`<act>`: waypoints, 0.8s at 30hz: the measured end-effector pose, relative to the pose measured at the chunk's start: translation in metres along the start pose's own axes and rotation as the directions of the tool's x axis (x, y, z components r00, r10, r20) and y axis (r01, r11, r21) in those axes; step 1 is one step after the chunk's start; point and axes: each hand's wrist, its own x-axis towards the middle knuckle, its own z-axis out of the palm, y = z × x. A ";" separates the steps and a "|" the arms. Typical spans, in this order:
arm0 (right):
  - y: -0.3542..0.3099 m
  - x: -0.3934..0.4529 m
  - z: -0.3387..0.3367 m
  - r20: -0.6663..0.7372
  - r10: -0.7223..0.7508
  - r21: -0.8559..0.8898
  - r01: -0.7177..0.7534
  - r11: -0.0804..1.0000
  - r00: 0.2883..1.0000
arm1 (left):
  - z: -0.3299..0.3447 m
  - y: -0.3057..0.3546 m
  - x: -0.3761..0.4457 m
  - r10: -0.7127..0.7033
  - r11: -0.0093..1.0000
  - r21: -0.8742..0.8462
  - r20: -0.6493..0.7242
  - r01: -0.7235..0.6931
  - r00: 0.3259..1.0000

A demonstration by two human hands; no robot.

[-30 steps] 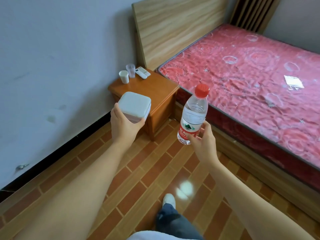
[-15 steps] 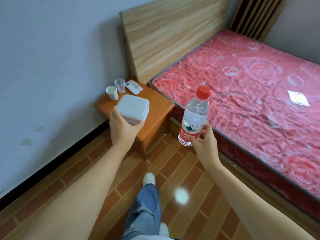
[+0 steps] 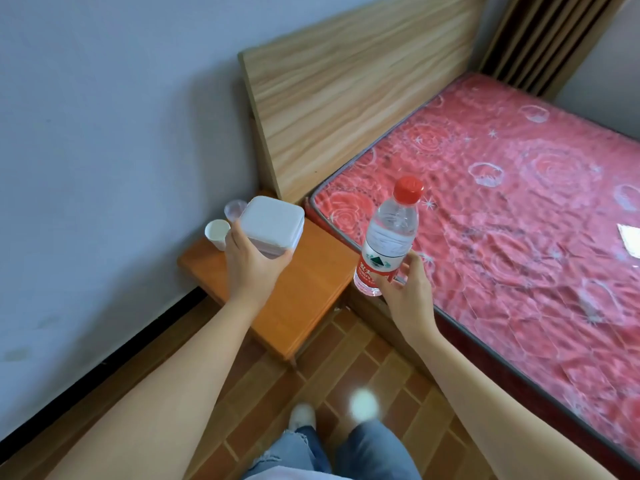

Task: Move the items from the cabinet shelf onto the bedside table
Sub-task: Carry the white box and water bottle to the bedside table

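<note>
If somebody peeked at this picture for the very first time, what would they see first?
Probably the bright red mattress filling the right side. Next, the two hands in the middle: the right hand holds a water bottle with a red cap at the bed's edge, and the left hand holds a white box above the orange bedside table, where two cups stand at the back.

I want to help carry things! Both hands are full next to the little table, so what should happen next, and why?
Probably lower the left hand and set the white box on the bare front part of the bedside table. The box is already held over the tabletop, and the paper cup and clear cup crowd the back corner. The right hand holds the water bottle off to the side, over the bed's edge.
</note>
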 end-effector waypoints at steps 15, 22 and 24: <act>-0.022 0.205 0.038 0.327 -0.089 -0.011 0.097 0.995 0.941 | 0.073 -0.001 0.114 -0.301 0.947 0.047 -0.199 0.316 0.933; -0.030 0.281 0.058 0.528 -0.174 -0.006 0.208 0.978 0.831 | 0.089 0.012 0.129 -0.395 0.899 0.025 -0.389 0.438 0.832; -0.032 0.293 0.068 0.577 -0.190 0.001 0.232 0.973 0.794 | 0.086 0.008 0.126 -0.418 0.883 0.009 -0.436 0.468 0.797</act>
